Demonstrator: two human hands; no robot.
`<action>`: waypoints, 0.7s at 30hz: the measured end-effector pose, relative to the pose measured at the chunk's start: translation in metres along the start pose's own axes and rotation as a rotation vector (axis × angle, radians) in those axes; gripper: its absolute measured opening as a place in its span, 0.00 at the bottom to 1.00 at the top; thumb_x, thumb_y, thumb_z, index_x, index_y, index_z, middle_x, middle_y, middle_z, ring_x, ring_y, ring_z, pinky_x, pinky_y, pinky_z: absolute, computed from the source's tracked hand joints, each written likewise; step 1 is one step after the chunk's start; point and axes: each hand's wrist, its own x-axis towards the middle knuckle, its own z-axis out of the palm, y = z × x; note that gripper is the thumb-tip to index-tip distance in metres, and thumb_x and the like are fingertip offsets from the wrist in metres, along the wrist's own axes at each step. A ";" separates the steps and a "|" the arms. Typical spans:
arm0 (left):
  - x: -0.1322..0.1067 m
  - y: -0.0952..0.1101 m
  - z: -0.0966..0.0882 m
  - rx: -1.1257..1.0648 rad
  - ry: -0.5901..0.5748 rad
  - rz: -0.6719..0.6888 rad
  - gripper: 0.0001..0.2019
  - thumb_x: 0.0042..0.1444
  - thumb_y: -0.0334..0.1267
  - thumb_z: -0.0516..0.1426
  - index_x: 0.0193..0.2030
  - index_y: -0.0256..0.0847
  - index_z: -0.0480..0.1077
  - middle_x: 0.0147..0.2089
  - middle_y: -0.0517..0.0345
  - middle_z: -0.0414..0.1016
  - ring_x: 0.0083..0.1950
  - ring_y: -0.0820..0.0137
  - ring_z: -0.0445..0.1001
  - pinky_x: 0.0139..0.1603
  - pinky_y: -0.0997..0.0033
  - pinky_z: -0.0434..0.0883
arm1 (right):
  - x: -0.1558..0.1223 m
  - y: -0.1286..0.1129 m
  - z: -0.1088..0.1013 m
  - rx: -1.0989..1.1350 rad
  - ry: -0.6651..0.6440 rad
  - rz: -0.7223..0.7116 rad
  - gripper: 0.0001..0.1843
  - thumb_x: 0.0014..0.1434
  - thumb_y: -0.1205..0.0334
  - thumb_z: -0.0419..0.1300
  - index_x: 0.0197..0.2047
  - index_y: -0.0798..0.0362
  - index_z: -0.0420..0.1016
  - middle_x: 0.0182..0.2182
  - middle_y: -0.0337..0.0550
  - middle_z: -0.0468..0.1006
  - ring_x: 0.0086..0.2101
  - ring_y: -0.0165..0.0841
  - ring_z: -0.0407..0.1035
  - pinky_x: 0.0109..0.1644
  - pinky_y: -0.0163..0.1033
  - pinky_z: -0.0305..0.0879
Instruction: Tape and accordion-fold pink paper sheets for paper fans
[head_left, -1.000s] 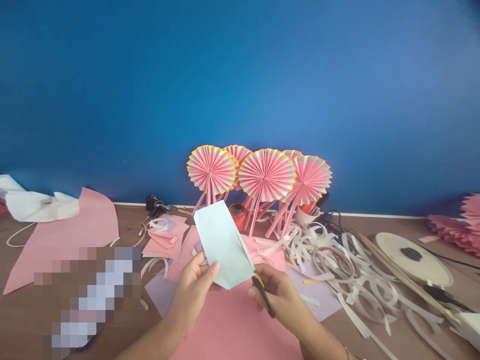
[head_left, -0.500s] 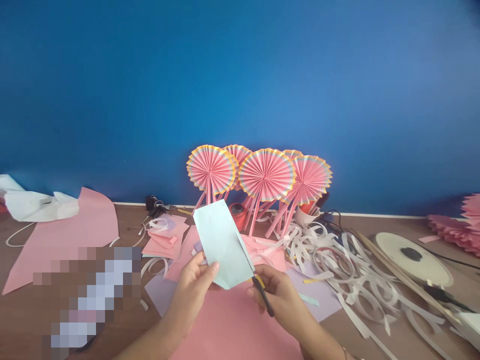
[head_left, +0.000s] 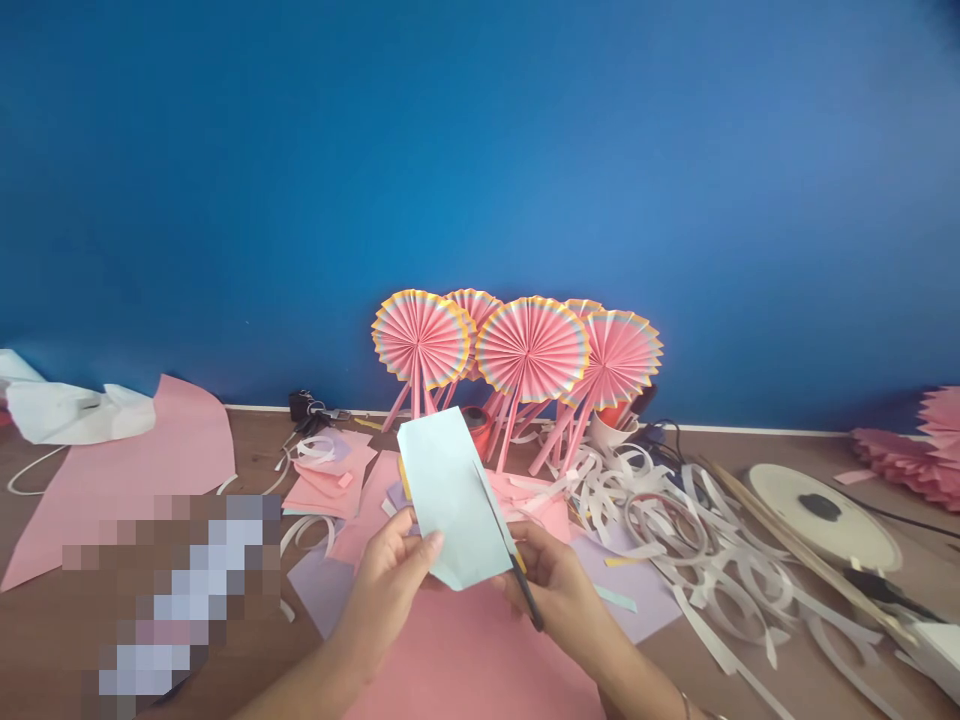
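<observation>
A pale blue piece of paper (head_left: 448,500) is pinched at its left edge by my left hand (head_left: 394,580), thumb on top. My right hand (head_left: 551,580) is closed on a pair of scissors (head_left: 531,592) with black and yellow handles. The blade lies along the paper's right edge; whether the blades are apart I cannot make out. Under both hands a large pink sheet (head_left: 480,655) covers the table. Some fingers of the right hand are hidden behind the scissors.
Several pleated pink paper fans (head_left: 532,350) on sticks stand against the blue wall (head_left: 480,150). Curled white paper strips (head_left: 697,520) heap up on the right, beside a cream round lid (head_left: 825,515). Pink paper pieces (head_left: 330,480) lie left of centre, and a pink sheet (head_left: 165,450) farther left.
The blue paper has turned a little more upright and shifted slightly right and down. My left hand has moved slightly with it. The scissors have stayed at the paper's right edge.
</observation>
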 end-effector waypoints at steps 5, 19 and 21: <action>-0.003 -0.003 0.002 0.007 -0.040 -0.025 0.22 0.53 0.49 0.60 0.50 0.38 0.70 0.38 0.52 0.81 0.37 0.62 0.78 0.40 0.67 0.71 | -0.001 -0.006 0.001 -0.019 0.060 0.036 0.16 0.41 0.68 0.56 0.37 0.53 0.66 0.18 0.28 0.65 0.17 0.22 0.54 0.20 0.29 0.49; -0.001 -0.009 0.000 0.034 -0.071 -0.037 0.23 0.54 0.49 0.59 0.52 0.36 0.68 0.37 0.51 0.81 0.36 0.64 0.77 0.38 0.68 0.71 | 0.001 0.001 0.002 0.015 0.067 0.015 0.16 0.42 0.69 0.55 0.39 0.53 0.66 0.21 0.30 0.69 0.17 0.21 0.52 0.22 0.30 0.51; -0.001 -0.009 0.000 0.033 -0.071 -0.037 0.24 0.54 0.49 0.59 0.52 0.36 0.68 0.37 0.51 0.81 0.35 0.64 0.77 0.38 0.67 0.71 | 0.001 0.001 0.002 0.019 0.065 0.012 0.16 0.43 0.68 0.56 0.38 0.53 0.66 0.21 0.30 0.69 0.17 0.21 0.52 0.21 0.30 0.52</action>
